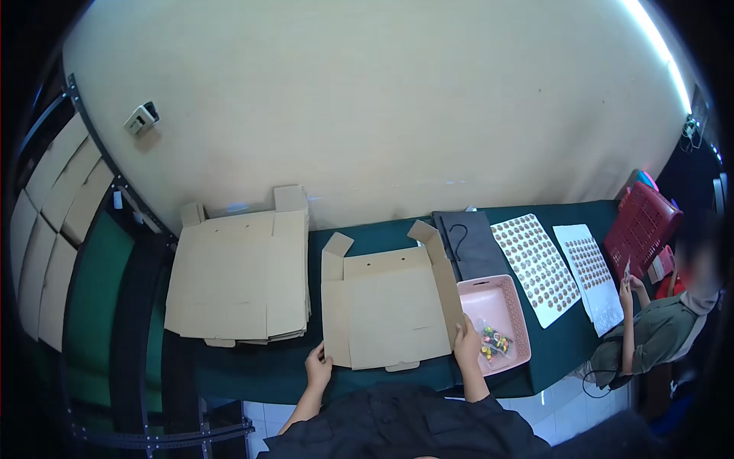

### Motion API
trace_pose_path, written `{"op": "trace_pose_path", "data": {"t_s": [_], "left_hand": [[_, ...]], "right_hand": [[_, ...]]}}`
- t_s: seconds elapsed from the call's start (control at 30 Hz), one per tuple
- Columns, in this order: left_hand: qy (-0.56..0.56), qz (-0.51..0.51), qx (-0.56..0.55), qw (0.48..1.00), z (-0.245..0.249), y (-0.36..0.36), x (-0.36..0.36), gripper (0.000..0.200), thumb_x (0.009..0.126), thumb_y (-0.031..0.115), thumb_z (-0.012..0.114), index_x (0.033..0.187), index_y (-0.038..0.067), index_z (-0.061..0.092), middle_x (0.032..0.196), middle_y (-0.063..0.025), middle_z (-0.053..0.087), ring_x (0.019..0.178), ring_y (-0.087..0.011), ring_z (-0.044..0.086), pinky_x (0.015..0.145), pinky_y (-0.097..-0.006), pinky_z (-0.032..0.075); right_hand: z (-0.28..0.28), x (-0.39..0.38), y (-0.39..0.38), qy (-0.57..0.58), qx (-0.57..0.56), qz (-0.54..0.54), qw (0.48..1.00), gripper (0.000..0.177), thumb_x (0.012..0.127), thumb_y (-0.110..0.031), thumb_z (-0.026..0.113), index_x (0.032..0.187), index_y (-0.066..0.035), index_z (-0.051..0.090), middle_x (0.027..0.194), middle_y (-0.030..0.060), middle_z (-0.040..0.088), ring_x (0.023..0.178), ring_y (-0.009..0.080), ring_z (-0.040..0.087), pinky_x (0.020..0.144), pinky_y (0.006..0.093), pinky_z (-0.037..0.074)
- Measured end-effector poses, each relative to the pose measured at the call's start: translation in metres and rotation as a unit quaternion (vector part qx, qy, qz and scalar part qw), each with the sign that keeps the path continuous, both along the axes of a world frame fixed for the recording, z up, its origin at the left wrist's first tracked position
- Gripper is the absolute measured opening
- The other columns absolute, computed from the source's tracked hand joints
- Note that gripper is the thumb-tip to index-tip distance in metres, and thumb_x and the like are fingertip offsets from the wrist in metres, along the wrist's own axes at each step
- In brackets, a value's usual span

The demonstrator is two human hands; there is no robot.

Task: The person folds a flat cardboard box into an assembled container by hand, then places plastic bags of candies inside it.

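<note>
A partly folded brown cardboard box [394, 306] lies in front of me, its right side panel raised and its far corner flaps sticking up. At its near left corner my left hand [318, 367] grips the cardboard edge, fingertips partly hidden. My right hand [468, 350] holds the right side panel near its front end. Just beside that hand is a pink plastic basket [522, 321] with small colourful items in clear bags [495, 342] inside.
Flattened cardboard boxes [237, 279] are stacked left on the green-covered table [550, 353]. A dark folder-like item [478, 245], sticker sheets [539, 268] and a red basket [642, 226] lie right. Another person [650, 336] is at the right end. A shelf [61, 199] holds cartons.
</note>
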State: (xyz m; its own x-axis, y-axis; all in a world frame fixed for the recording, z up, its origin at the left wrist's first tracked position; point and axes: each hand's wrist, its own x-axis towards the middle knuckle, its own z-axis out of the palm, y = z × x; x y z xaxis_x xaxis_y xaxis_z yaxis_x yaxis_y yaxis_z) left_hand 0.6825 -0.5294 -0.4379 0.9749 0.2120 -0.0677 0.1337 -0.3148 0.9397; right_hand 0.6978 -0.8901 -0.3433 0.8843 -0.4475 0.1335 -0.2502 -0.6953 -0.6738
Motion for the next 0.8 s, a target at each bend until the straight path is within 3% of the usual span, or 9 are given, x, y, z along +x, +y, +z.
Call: {"op": "trace_pose_path", "data": {"t_s": [0.03,0.1,0.17,0.4,0.57,0.6,0.73,0.77,0.8], "left_hand": [[-0.044,-0.019,0.206,0.977,-0.002,0.004,-0.002,0.062,0.069,-0.001,0.062,0.127,-0.001,0.041,0.123,-0.0275,0.044,0.114,-0.0378,0.045,0.096,-0.0414,0.038],[-0.001,-0.010,0.274,0.962,0.041,-0.015,-0.004,0.076,0.070,0.009,0.062,0.137,0.006,0.025,0.138,-0.0275,0.022,0.128,-0.0426,0.021,0.105,-0.0435,0.023],[-0.011,-0.140,0.299,0.944,0.022,-0.019,0.002,0.077,0.071,0.014,0.064,0.136,0.005,0.025,0.138,-0.0270,0.023,0.127,-0.0430,0.022,0.105,-0.0438,0.022],[0.086,-0.160,0.264,0.947,-0.024,-0.041,0.007,0.090,0.066,0.019,0.069,0.138,0.002,0.018,0.135,-0.0270,0.027,0.128,-0.0404,0.023,0.106,-0.0422,0.022],[0.180,-0.099,-0.013,0.979,-0.033,-0.016,0.014,0.103,0.060,0.012,0.074,0.140,0.006,0.009,0.128,-0.0217,0.036,0.113,-0.0317,0.045,0.092,-0.0374,0.041],[0.051,-0.072,-0.138,0.986,-0.051,-0.014,0.010,0.081,0.062,0.005,0.071,0.132,0.005,0.030,0.115,-0.0186,0.048,0.098,-0.0253,0.052,0.082,-0.0321,0.045],[0.164,-0.294,-0.018,0.942,-0.044,0.017,-0.001,0.021,0.068,-0.007,0.064,0.087,0.000,0.061,0.072,-0.0058,0.060,0.071,-0.0138,0.056,0.068,-0.0257,0.047],[0.119,-0.254,-0.167,0.945,-0.033,0.012,-0.013,0.016,0.069,-0.008,0.063,0.080,0.004,0.065,0.065,-0.0014,0.058,0.060,-0.0107,0.052,0.061,-0.0249,0.046],[0.155,-0.261,-0.018,0.953,-0.025,0.011,-0.020,0.018,0.069,-0.009,0.063,0.077,0.006,0.068,0.070,-0.0027,0.061,0.063,-0.0112,0.055,0.064,-0.0253,0.047]], "right_hand": [[-0.002,0.001,0.004,0.073,-0.021,-0.002,0.997,0.038,0.082,-0.004,0.052,0.119,-0.003,0.049,0.093,0.0255,0.060,0.085,0.0378,0.059,0.075,0.0427,0.045],[-0.032,0.001,0.003,-0.028,-0.048,0.032,0.998,0.041,0.081,-0.009,0.055,0.121,-0.008,0.049,0.107,0.0231,0.055,0.095,0.0370,0.054,0.080,0.0412,0.043],[-0.030,-0.003,0.009,-0.037,-0.137,0.033,0.989,0.039,0.079,-0.011,0.057,0.118,-0.009,0.053,0.119,0.0203,0.048,0.104,0.0367,0.047,0.088,0.0427,0.037],[-0.005,-0.014,0.012,0.007,-0.254,0.042,0.966,0.031,0.077,-0.013,0.060,0.107,-0.006,0.060,0.121,0.0205,0.047,0.108,0.0369,0.040,0.091,0.0415,0.032],[-0.021,-0.006,0.005,0.087,0.044,0.021,0.995,0.026,0.082,-0.017,0.056,0.099,0.001,0.061,0.082,0.0202,0.063,0.078,0.0351,0.060,0.072,0.0407,0.045],[-0.025,-0.005,0.003,0.084,0.045,0.019,0.995,0.026,0.082,-0.017,0.056,0.099,0.001,0.061,0.082,0.0202,0.063,0.078,0.0351,0.060,0.072,0.0407,0.045],[-0.047,-0.002,-0.025,-0.009,0.026,0.021,0.999,0.027,0.083,-0.018,0.055,0.088,0.007,0.061,0.064,0.0240,0.058,0.058,0.0336,0.060,0.055,0.0375,0.045],[-0.049,0.002,-0.034,-0.038,0.032,0.004,0.999,0.026,0.083,-0.018,0.055,0.085,0.007,0.061,0.065,0.0252,0.058,0.060,0.0332,0.061,0.056,0.0372,0.046],[-0.049,0.004,-0.042,-0.031,0.018,0.004,0.999,0.027,0.084,-0.019,0.054,0.082,0.007,0.062,0.064,0.0217,0.060,0.058,0.0285,0.061,0.055,0.0342,0.046]]}}
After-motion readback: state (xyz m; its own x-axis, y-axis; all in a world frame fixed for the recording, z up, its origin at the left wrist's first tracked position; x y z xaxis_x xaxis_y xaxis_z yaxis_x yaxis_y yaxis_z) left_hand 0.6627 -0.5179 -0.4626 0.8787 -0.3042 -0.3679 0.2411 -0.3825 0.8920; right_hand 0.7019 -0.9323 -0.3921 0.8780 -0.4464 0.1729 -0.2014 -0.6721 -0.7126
